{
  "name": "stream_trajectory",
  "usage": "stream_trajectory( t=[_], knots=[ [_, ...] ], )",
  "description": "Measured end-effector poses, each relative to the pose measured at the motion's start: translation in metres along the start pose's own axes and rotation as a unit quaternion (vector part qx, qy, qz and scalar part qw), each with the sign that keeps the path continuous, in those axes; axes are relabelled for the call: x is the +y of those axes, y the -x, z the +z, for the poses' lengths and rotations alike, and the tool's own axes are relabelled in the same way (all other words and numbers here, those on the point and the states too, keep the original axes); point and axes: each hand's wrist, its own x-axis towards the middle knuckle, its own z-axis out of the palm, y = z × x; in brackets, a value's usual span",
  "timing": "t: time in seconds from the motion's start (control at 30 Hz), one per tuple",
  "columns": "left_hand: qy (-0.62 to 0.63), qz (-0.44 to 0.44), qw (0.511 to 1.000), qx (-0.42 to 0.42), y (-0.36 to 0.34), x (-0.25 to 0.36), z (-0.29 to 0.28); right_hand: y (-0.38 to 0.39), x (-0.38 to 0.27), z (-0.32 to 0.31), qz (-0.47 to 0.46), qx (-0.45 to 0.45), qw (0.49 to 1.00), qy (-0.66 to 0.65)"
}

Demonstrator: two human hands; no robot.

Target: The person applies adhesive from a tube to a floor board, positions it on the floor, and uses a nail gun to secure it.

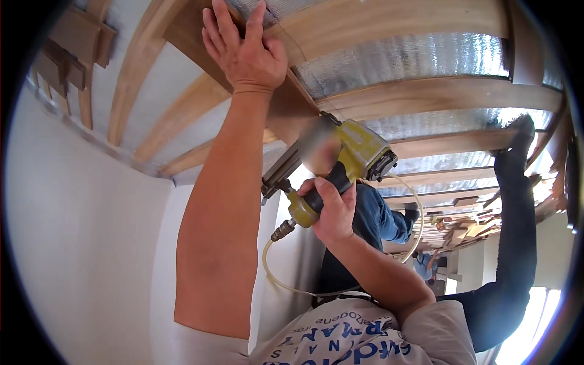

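My left hand [243, 52] is raised at upper centre, fingers spread and palm against a brown wooden board [292, 103] among curved timber ribs. My right hand [331, 207] is wrapped round the dark grip of a yellow-green pneumatic nail gun [365, 146], just below and right of the board. The gun's nose is up at the board's lower end, its long magazine slanting down left. A pale air hose [274, 274] loops from the coupling at the grip's end. A blurred patch covers part of the gun's middle.
Timber ribs [426, 97] cross silver foil [395, 67]. A white wall [73, 225] is on the left. Denim-clad legs [359, 237] and a dark-clad limb [511, 243] show behind and right. Farther back, another person in blue [424, 264] is near stacked wood pieces [462, 228].
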Motion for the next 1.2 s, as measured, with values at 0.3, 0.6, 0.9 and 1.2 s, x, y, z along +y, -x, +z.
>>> stream_trajectory(
  t=[0.3, 0.6, 0.9, 1.2],
  knots=[
    [0.003, 0.010, 1.000, -0.019, 0.001, 0.002, 0.003, 0.000, -0.007, 0.010, 0.005, 0.007, 1.000, 0.026],
    [0.018, 0.026, 0.999, -0.004, 0.013, -0.011, 0.024, 0.003, -0.003, 0.010, 0.005, 0.019, 1.000, 0.011],
    [0.026, 0.031, 0.999, 0.000, 0.011, -0.010, 0.023, 0.000, -0.002, 0.008, -0.010, 0.021, 1.000, 0.011],
    [0.013, 0.032, 0.999, -0.002, 0.015, -0.015, 0.026, 0.004, 0.001, 0.004, 0.040, 0.053, 0.998, -0.006]
  ],
)
